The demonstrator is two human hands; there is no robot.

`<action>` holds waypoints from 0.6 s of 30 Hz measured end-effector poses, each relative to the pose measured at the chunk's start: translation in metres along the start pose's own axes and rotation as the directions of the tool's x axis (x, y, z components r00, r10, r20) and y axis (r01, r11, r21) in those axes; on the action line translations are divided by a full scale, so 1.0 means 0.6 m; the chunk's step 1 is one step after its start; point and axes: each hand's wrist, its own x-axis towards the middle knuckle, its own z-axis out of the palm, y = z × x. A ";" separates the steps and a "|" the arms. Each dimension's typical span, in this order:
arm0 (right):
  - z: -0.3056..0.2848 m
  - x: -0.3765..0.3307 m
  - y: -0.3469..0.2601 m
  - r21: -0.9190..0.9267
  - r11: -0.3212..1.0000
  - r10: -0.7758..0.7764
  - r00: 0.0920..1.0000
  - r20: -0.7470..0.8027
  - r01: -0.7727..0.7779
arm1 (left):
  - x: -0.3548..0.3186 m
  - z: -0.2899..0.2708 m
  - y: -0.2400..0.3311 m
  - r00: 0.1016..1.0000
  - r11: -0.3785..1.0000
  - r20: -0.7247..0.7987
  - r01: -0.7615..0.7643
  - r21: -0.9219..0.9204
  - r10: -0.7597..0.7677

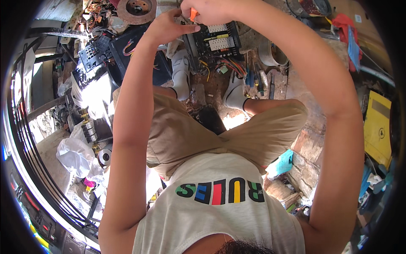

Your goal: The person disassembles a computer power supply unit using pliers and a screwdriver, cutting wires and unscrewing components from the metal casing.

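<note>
Grips: We are seeing the right grip (211, 12) clenching an orange handle (194, 14) above the far-left corner of a board (220, 40); the left grip (167, 27) is arching beside it, thumb stretching toward the board's edge, and we are not managing to tell whether its fingers are grasping anything.
Orange handle: We are judging a slip the likeliest trouble; uneven pressure could be sending the handle sideways and scraping the parts beneath, while its working end is hiding from us.
Wires: Coloured wires (234, 66) are spilling from the near edge close to the right shoe (235, 94); a shifting foot could be snagging them and straining a joint.
Floor: Scraps are littering the floor (215, 91), so a dropped part, we are reckoning, could be going astray among them.
Board: It is lying on the floor just beyond the shoes, a dark rectangle showing two white perforated strips (221, 44) running across it, a yellowish bar (216, 37) sitting between; its crowded black parts are facing up, looking exposed.
</note>
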 end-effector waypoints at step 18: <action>0.024 0.012 0.012 0.002 0.999 0.038 0.996 -0.077 -0.038 | 0.036 0.044 -0.038 0.977 0.953 -0.039 -0.215 -0.212 0.211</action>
